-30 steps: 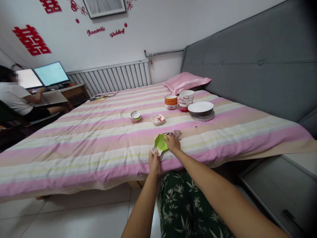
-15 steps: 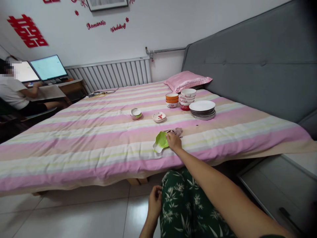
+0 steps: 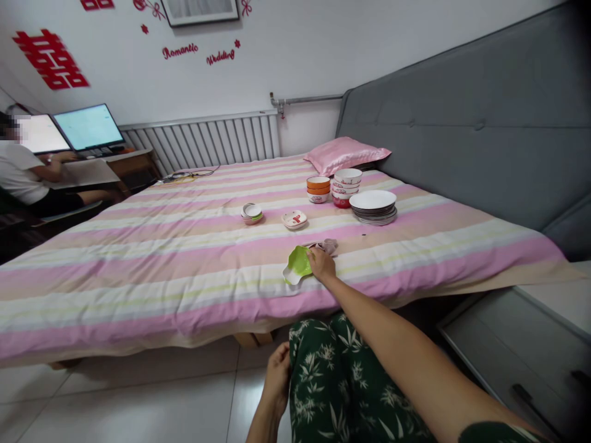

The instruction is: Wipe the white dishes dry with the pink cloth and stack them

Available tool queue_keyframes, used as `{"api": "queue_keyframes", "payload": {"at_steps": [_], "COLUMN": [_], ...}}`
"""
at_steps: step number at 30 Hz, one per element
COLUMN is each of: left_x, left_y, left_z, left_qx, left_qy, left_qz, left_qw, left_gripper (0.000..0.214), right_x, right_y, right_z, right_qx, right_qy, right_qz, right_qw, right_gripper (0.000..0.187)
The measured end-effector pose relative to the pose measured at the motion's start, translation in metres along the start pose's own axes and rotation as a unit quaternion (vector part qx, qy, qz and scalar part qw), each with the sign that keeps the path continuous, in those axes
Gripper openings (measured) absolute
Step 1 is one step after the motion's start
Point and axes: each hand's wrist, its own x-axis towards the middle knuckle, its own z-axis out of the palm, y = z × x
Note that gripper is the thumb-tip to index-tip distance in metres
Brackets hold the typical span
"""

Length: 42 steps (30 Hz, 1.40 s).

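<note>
My right hand (image 3: 322,264) is closed on the near-right rim of a green and white shaped dish (image 3: 298,264), close to the bed's front edge. A crumpled greyish-pink cloth (image 3: 329,246) lies just behind that hand, partly hidden by it. My left hand (image 3: 277,374) hangs low beside my knee, its fingers curled in; no object shows in it. Beyond the dish sit small square plates (image 3: 294,219) with a red pattern. To their left is a stack of small dishes (image 3: 252,213).
Farther back stand orange-topped bowls (image 3: 318,189), a taller stack of bowls (image 3: 347,184) and a pile of plates (image 3: 373,209). A pink pillow (image 3: 346,154) lies near the grey headboard (image 3: 480,135). A grey cabinet (image 3: 517,351) is at right; another person (image 3: 23,166) sits at left.
The view has shifted slightly. My right hand keeps its grip on the green dish at nearly the same spot. My left hand stays low by my knee.
</note>
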Motion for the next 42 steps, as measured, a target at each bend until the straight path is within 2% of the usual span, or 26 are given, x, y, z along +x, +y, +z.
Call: {"api": "queue_keyframes", "payload": {"at_steps": [2,4,7,11,15,21,24,26,27,29,31,33,37,42], "left_x": [-0.006,-0.011,-0.017,-0.025,-0.031,-0.035,-0.03,-0.022,-0.018,-0.007,0.002,0.008,0.015,0.024], "left_y": [0.006,0.011,0.017,0.021,0.023,0.028,0.033,0.04,0.046,0.06,0.077,0.094,0.119,0.136], "left_z": [0.005,0.007,0.003,-0.013,-0.026,-0.033,-0.037,-0.039,-0.039,-0.036,-0.028,-0.017,0.011,0.04], "left_qx": [-0.041,-0.128,-0.197,-0.175,-0.135,-0.109,-0.04,0.046,0.098,0.182,0.228,0.228,0.258,0.282], "left_qy": [-0.021,-0.047,-0.084,-0.129,-0.139,-0.107,-0.07,-0.011,0.037,0.128,0.173,0.207,0.211,0.202], "left_qz": [-0.014,-0.033,-0.049,-0.065,-0.079,-0.058,-0.021,0.028,0.066,0.158,0.211,0.25,0.284,0.299], "left_qw": [0.999,0.99,0.975,0.974,0.978,0.987,0.996,0.998,0.992,0.962,0.935,0.918,0.899,0.889], "left_gripper": [0.026,0.024,0.016,0.015,0.017,0.019,0.018,0.016,0.016,0.015,0.012,0.014,0.02,0.028], "right_x": [0.0,0.0,0.0,0.0,0.001,0.002,0.003,0.005,0.006,0.008,0.01,0.012,0.013,0.013], "right_y": [0.001,0.001,0.002,0.001,0.001,0.0,0.001,0.001,0.002,0.003,0.005,0.005,0.006,0.009], "right_z": [0.0,0.001,0.002,0.002,0.003,0.003,0.002,0.001,0.001,0.0,-0.001,-0.001,-0.003,-0.004], "right_qx": [-0.001,-0.003,-0.005,-0.007,-0.01,-0.007,-0.005,-0.004,-0.004,-0.005,-0.006,-0.005,0.002,0.017], "right_qy": [0.002,0.005,0.007,0.008,0.007,0.003,0.0,-0.002,-0.003,-0.005,-0.008,-0.011,-0.016,-0.015], "right_qz": [-0.001,-0.002,-0.009,-0.013,-0.008,-0.008,-0.012,-0.016,-0.019,-0.021,-0.022,-0.022,-0.025,-0.036], "right_qw": [1.0,1.0,1.0,1.0,1.0,1.0,1.0,1.0,1.0,1.0,1.0,1.0,1.0,0.999], "right_gripper": [0.031,0.031,0.031,0.031,0.031,0.03,0.029,0.029,0.029,0.029,0.03,0.031,0.032,0.03]}}
